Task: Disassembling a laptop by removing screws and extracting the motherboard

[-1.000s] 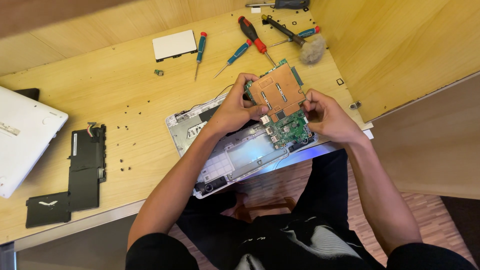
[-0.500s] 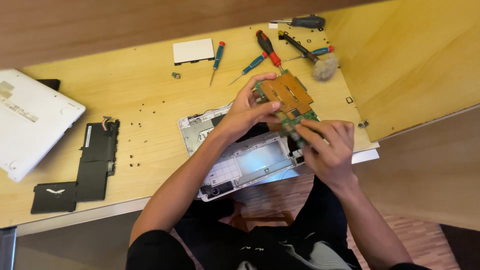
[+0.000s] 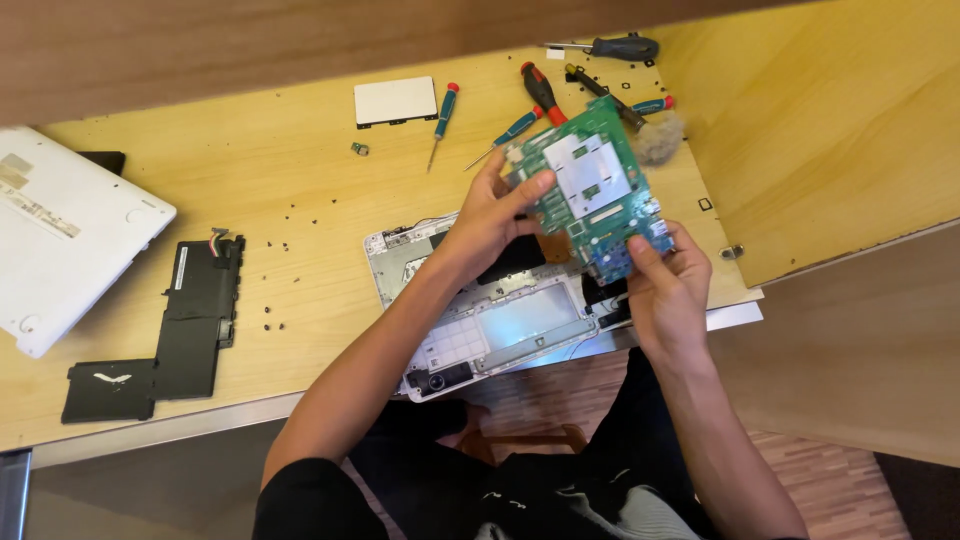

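Motherboard (image 3: pixel 590 190), green, held tilted above the opened laptop base (image 3: pixel 480 320). Left hand (image 3: pixel 490 220) pinches its left edge; right hand (image 3: pixel 665 285) pinches the lower corner. Risk: slipping grip, board striking base or loose screws (image 3: pixel 290 245). Tools (image 3: pixel 530 95) crowd behind; wooden panel (image 3: pixel 820 130) closes the right; open desk (image 3: pixel 300 170) lies leftward.

Pale wooden surface (image 3: pixel 300 170), evenly lit, set against a darker wood wall (image 3: pixel 250 50). Lighter wooden panel (image 3: pixel 830 130) at right. Reddish wood-plank floor (image 3: pixel 830 480) below.
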